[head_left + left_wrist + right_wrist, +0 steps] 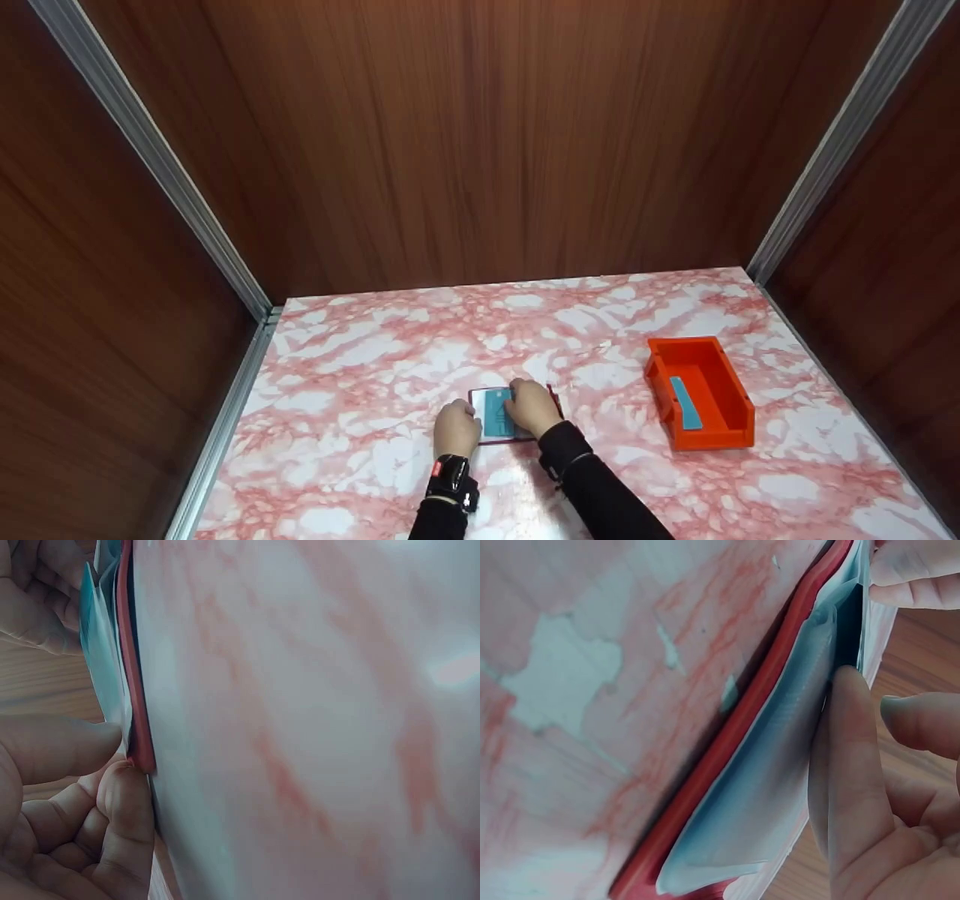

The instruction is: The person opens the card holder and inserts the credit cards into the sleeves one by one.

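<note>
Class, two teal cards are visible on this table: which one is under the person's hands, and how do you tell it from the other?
The teal card in the red holder at the table's centre, touched by both hands. The other card lies untouched in the orange bin to the right.

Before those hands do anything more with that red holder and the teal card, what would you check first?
1. Red holder lies flat on the table: ok.
2. Left hand at the holder's left edge, touching it: ok.
3. Right hand on the teal card: ok.
4. Card fully seated in a sleeve: cannot tell.
5. Orange bin stands apart, to the right: ok.
6. Blue strip lies inside the bin: ok.
</note>
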`<state>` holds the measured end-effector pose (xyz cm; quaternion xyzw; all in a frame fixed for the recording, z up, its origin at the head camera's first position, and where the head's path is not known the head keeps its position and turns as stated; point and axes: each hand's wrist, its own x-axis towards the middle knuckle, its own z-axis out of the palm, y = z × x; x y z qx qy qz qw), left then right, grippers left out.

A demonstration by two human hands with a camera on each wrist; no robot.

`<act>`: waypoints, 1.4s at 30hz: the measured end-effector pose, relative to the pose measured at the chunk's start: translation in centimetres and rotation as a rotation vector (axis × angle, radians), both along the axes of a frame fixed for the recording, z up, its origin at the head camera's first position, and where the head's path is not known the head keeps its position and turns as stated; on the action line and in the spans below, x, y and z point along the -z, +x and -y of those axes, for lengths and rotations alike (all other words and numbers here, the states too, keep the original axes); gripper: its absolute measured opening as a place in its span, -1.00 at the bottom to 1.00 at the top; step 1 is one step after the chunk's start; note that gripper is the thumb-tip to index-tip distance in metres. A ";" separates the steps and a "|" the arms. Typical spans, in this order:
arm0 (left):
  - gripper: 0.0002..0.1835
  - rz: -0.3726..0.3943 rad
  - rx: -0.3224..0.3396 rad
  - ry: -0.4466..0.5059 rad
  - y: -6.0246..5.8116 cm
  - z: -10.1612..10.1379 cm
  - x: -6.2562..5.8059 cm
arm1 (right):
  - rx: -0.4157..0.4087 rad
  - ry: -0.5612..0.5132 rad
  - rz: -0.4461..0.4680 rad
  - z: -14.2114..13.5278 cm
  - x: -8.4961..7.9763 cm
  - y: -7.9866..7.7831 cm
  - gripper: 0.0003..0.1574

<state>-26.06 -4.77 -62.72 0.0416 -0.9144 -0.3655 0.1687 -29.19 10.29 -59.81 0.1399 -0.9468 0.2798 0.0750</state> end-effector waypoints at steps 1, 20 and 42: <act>-0.83 0.000 -0.001 0.000 0.0 0.0 0.0 | -0.003 0.006 -0.001 0.0 0.0 0.0 -0.77; -0.87 -0.002 -0.001 0.009 0.1 0.0 0.0 | -0.039 0.042 -0.013 1.0 0.3 0.1 -0.87; -0.85 0.045 -0.012 0.011 -0.1 0.1 -0.1 | -0.043 0.017 0.018 0.8 -0.2 0.4 -0.86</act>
